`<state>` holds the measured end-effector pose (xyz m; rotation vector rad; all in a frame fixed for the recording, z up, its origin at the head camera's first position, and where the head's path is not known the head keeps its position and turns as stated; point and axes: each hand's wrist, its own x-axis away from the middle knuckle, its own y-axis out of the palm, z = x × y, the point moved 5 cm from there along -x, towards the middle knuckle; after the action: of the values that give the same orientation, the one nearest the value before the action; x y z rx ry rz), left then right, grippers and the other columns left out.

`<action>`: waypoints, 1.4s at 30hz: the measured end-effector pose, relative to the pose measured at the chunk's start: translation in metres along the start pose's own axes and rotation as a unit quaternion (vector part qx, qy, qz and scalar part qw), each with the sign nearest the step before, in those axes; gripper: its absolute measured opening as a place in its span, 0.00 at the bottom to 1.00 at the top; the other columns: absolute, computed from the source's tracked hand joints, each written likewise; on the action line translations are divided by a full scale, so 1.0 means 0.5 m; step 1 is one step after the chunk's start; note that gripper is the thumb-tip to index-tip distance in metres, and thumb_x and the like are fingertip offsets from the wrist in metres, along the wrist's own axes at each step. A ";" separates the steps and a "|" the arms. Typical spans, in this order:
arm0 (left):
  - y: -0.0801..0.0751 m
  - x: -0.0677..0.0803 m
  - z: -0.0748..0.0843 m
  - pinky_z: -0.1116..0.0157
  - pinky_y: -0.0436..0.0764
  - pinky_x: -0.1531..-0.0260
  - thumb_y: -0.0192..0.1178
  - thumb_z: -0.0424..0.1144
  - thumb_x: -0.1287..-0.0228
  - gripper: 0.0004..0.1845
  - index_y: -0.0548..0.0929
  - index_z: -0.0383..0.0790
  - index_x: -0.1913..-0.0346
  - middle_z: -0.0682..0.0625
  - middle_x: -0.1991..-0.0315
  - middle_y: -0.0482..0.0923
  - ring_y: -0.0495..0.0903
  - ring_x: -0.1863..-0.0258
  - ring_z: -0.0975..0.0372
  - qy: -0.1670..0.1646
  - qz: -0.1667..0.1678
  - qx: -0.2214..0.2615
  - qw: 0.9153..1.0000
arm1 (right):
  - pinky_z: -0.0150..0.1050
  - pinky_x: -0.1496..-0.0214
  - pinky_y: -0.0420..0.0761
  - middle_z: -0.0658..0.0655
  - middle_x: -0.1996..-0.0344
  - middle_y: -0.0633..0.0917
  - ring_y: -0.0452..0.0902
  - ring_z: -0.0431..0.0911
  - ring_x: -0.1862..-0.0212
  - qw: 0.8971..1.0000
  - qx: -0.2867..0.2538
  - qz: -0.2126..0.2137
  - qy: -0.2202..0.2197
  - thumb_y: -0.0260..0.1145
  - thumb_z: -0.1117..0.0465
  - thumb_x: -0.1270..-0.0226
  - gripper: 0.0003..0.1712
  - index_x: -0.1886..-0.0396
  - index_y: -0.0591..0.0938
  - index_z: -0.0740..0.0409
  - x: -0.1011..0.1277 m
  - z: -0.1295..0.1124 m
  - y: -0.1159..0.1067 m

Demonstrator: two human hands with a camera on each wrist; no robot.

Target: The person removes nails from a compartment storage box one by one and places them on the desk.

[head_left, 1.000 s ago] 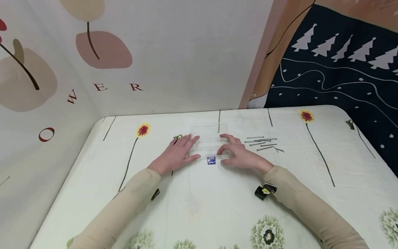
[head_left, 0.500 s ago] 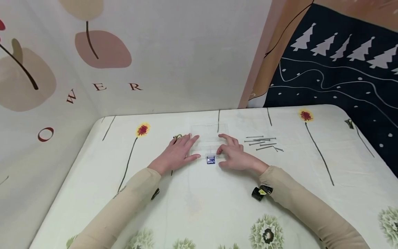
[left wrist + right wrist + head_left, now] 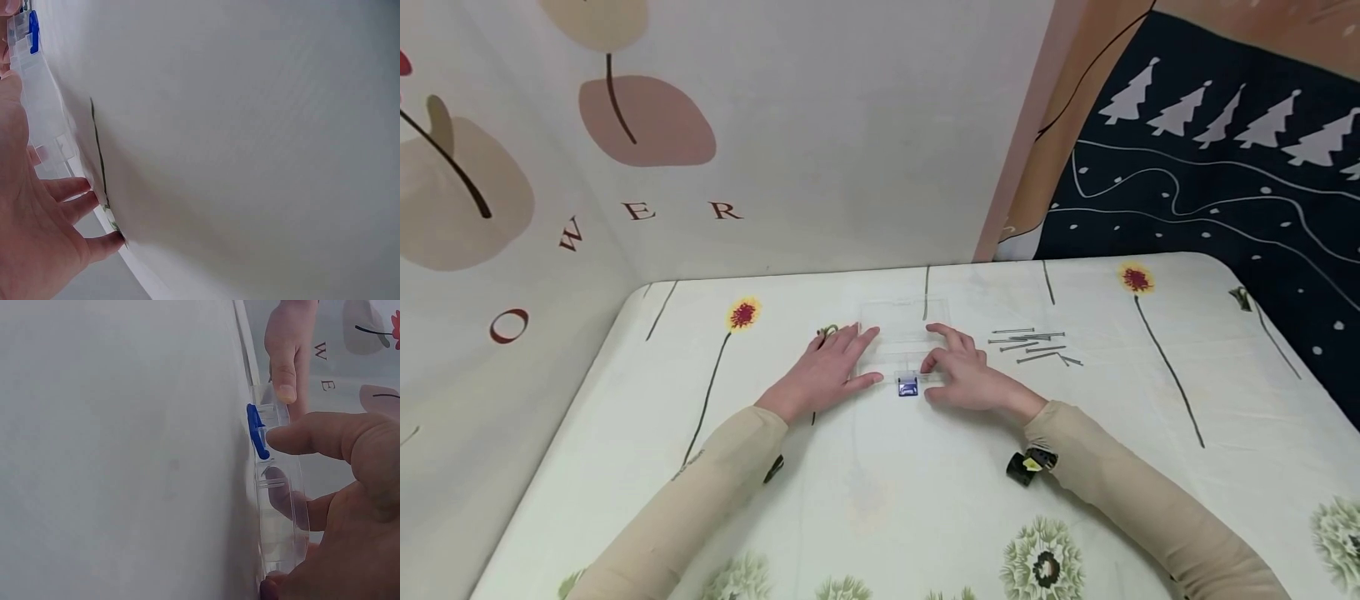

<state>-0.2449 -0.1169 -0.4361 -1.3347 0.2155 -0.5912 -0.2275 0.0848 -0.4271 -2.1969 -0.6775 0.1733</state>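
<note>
A low, clear plastic box (image 3: 904, 321) lies flat near the middle of the table, with a blue latch (image 3: 907, 387) on its near side. My left hand (image 3: 825, 372) rests along the box's left side, its fingers mostly straight and thumb at the front corner. Over the right side curves my right hand (image 3: 973, 377), index finger bent at the near wall. In the right wrist view the right thumb (image 3: 300, 436) overlaps the end of the latch, and the bent index finger partly shows through clear plastic. Several long metal nails (image 3: 1033, 337) lie scattered right of the box.
A white tablecloth (image 3: 865, 492) with printed flowers covers the table, its far edge meeting a pale fabric wall (image 3: 850, 192). Dark fabric with white trees (image 3: 1195, 183) hangs at the right. A black wrist camera (image 3: 1021, 468) sits beneath the right sleeve.
My right hand has shifted slightly left, its thumb and bent index finger closer to the latch. My left hand, the box and the nails stay where they were.
</note>
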 end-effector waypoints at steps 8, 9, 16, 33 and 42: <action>0.000 0.001 -0.001 0.40 0.50 0.34 0.45 0.65 0.31 0.42 0.49 0.48 0.23 0.39 0.26 0.50 0.51 0.27 0.47 0.000 0.001 0.000 1.000 | 0.67 0.41 0.53 0.63 0.27 0.53 0.44 0.69 0.31 1.000 -0.007 0.008 0.001 0.68 0.62 0.45 0.09 0.64 0.79 0.55 -0.001 -0.001 0.000; 0.001 0.001 -0.002 0.40 0.50 0.34 0.45 0.65 0.31 0.42 0.49 0.48 0.23 0.39 0.26 0.50 0.51 0.27 0.47 0.001 0.002 0.000 1.000 | 0.68 0.41 0.53 0.63 0.27 0.53 0.44 0.69 0.31 1.000 -0.008 0.010 0.001 0.68 0.62 0.45 0.09 0.64 0.79 0.55 -0.001 0.000 0.000; 0.000 0.000 0.000 0.41 0.49 0.34 0.45 0.65 0.31 0.42 0.49 0.48 0.23 0.39 0.26 0.50 0.50 0.27 0.47 0.000 0.001 -0.001 1.000 | 0.69 0.40 0.51 0.62 0.27 0.54 0.45 0.67 0.31 0.999 -0.039 0.021 -0.009 0.68 0.62 0.44 0.07 0.65 0.79 0.54 -0.003 0.011 -0.001; -0.004 -0.001 0.001 0.41 0.49 0.34 0.44 0.66 0.31 0.42 0.49 0.49 0.23 0.39 0.26 0.51 0.51 0.28 0.48 -0.001 0.002 -0.004 1.000 | 0.74 0.42 0.48 0.61 0.31 0.61 0.50 0.68 0.34 0.995 -0.076 0.060 -0.008 0.67 0.62 0.40 0.05 0.72 0.79 0.48 -0.008 0.007 -0.009; -0.002 0.000 0.001 0.40 0.50 0.34 0.45 0.65 0.31 0.42 0.50 0.48 0.23 0.38 0.26 0.52 0.52 0.28 0.47 0.004 0.006 0.000 1.000 | 0.75 0.45 0.50 0.63 0.33 0.64 0.51 0.70 0.35 0.994 -0.076 0.075 -0.022 0.67 0.62 0.41 0.06 0.73 0.78 0.48 -0.012 0.010 -0.007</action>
<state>-0.2449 -0.1166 -0.4352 -1.3299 0.2287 -0.5869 -0.2355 0.0866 -0.4284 -2.3989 -0.5644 0.2547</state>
